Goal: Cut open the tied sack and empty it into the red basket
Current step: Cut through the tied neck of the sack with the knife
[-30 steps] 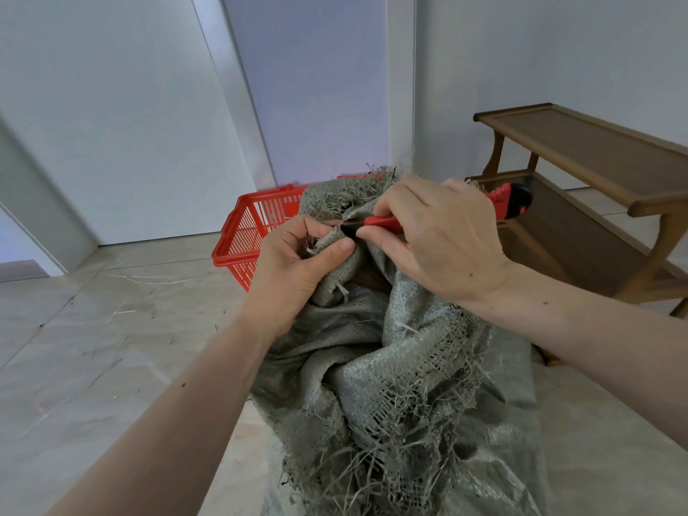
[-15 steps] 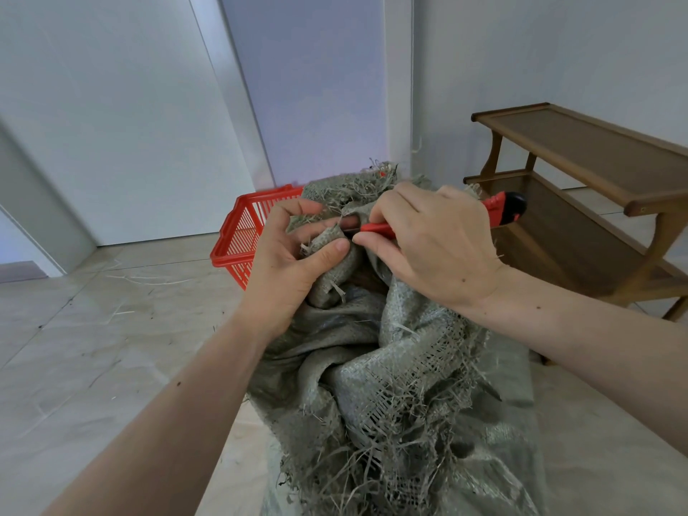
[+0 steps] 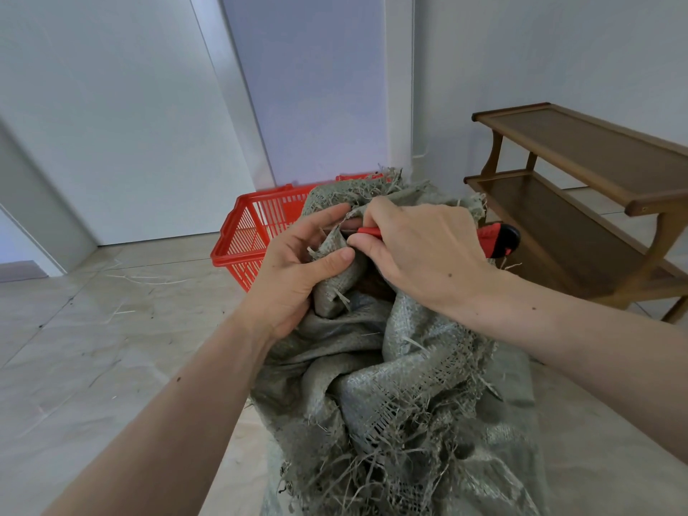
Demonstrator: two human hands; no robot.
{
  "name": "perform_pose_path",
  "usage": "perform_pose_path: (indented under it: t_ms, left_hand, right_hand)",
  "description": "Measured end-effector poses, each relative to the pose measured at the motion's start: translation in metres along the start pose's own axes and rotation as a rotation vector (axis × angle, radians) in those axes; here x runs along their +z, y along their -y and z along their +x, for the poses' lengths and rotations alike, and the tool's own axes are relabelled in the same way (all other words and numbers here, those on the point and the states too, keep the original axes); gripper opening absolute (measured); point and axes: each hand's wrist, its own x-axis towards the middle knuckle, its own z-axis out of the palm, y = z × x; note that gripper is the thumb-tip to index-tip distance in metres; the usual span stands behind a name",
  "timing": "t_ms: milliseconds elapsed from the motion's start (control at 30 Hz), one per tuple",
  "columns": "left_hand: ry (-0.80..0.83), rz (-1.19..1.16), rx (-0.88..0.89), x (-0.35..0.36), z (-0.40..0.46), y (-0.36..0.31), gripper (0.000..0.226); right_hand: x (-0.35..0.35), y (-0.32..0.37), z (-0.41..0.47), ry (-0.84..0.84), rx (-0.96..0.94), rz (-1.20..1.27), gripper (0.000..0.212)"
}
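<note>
right grip (image 3: 420, 251): one knife (image 3: 497, 238) | left grip (image 3: 298, 270): one sack (image 3: 402, 370) | one basket (image 3: 253, 236)

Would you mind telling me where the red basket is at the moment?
In the head view, the red basket stands on the floor left of centre, just behind the grey sack and partly hidden by it and the left hand.

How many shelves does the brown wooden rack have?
2 show. The top shelf runs along the wall on the right, and the lower shelf sits under it, behind the knife. The picture's edge cuts the rack off, so more could be hidden.
</note>
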Motion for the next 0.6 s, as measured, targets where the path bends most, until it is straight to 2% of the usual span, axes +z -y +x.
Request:
perform_pose_path:
  t_ms: [100,367,600]
  left_hand:
    - [-0.007,-0.027,-0.005,-0.002,0.001,0.003,0.06]
    - [-0.001,-0.038,0.015,-0.003,0.003,0.007,0.055]
    - [-0.045,-0.074,-0.012,0.002,0.002,0.012,0.028]
  right_hand:
    - [-0.003,-0.001,0.003,0.105,0.047,-0.034,0.038]
    - [-0.009,0.006,0.004,0.106,0.079,-0.022,0.038]
    - [-0.011,0.009,0.003,0.059,0.084,0.042,0.037]
